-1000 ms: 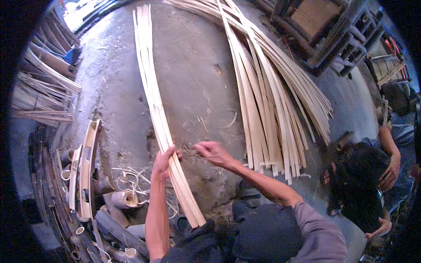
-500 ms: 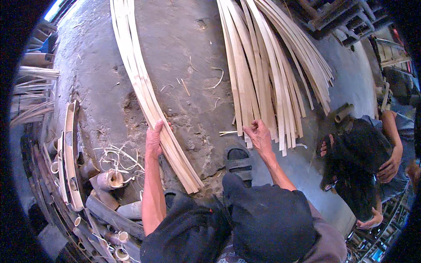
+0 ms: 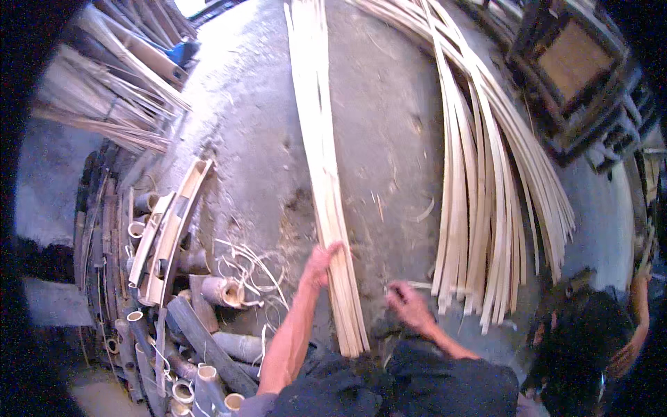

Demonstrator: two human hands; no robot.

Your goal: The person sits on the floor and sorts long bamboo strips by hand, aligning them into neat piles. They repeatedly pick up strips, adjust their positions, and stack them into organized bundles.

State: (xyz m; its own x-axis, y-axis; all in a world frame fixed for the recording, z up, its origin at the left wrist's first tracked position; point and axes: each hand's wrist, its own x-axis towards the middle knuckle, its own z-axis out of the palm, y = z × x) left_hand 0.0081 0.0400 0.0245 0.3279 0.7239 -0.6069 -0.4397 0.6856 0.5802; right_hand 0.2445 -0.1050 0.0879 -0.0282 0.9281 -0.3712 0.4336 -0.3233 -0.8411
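A long bundle of pale bamboo strips (image 3: pixel 321 167) lies on the concrete floor, running from the top of the view down to my knees. My left hand (image 3: pixel 319 265) rests on its near end, fingers curled over the left edge of the strips. My right hand (image 3: pixel 408 303) hovers low over the floor between this bundle and a wider, fanned pile of bamboo strips (image 3: pixel 486 194) on the right. Its fingers are loosely bent near a small pale sliver; I cannot tell whether it holds anything.
Cut bamboo tubes and split pieces (image 3: pixel 174 278) are heaped at the left, with thin curled shavings (image 3: pixel 243 264) beside them. More bamboo slats (image 3: pixel 111 90) lie at the upper left. Another person (image 3: pixel 590 340) crouches at the lower right. Dark wooden frames (image 3: pixel 577 69) stand at the upper right.
My view has swung left. My left hand stays on the near end of the bundle. My right hand has drawn back from the ends of the fanned pile toward my knees.
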